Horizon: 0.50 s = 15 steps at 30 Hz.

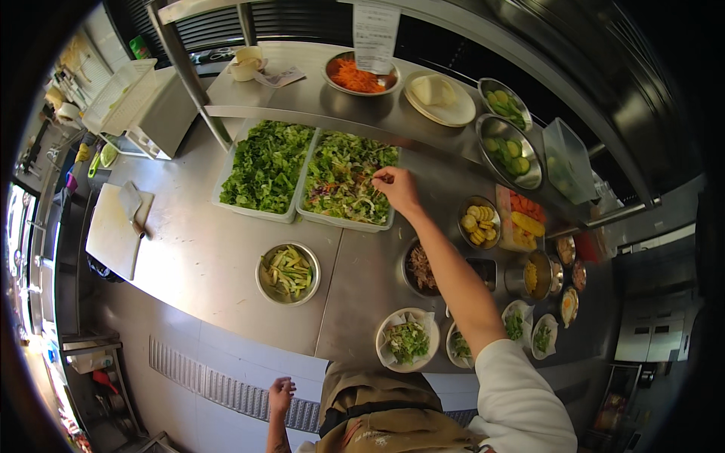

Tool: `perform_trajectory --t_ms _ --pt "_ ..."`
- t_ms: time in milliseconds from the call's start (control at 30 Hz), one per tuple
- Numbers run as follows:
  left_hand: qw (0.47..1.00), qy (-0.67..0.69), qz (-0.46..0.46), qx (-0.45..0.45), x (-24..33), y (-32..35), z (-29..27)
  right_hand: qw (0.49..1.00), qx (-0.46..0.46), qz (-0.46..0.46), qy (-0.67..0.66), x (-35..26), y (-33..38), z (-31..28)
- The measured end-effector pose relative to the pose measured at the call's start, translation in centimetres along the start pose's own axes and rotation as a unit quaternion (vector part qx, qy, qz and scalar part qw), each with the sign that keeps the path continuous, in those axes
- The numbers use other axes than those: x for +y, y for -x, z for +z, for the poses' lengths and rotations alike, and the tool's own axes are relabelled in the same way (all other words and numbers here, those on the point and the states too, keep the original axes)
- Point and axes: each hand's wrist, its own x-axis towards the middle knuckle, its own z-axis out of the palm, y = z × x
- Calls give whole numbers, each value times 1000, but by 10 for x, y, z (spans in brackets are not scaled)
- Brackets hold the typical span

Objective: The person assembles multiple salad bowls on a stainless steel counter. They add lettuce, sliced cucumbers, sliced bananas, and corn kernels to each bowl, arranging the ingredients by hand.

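Near the table's (208,249) back edge, mixed salad (346,181) is held in a tub (347,223). The right hand's (396,190) fingers are nearly closed there; any hold cannot be told. The left hand (282,392) is half open, seemingly empty. Small pinches are best lifted lightly, uncrushed.

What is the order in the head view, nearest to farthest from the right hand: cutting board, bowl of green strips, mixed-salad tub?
1. Mixed-salad tub: beneath the right hand.
2. Bowl of green strips: leftward, nearer the person.
3. Cutting board: far left.
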Motion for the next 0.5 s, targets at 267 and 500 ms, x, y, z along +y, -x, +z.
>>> perform_trajectory --t_ms 267,500 --pt "975 1 -215 -48 -88 22 -2 972 95 -27 -215 -49 138 -209" --pt "992 -41 -108 -49 -38 -8 42 950 293 28 -105 -7 347 -369"
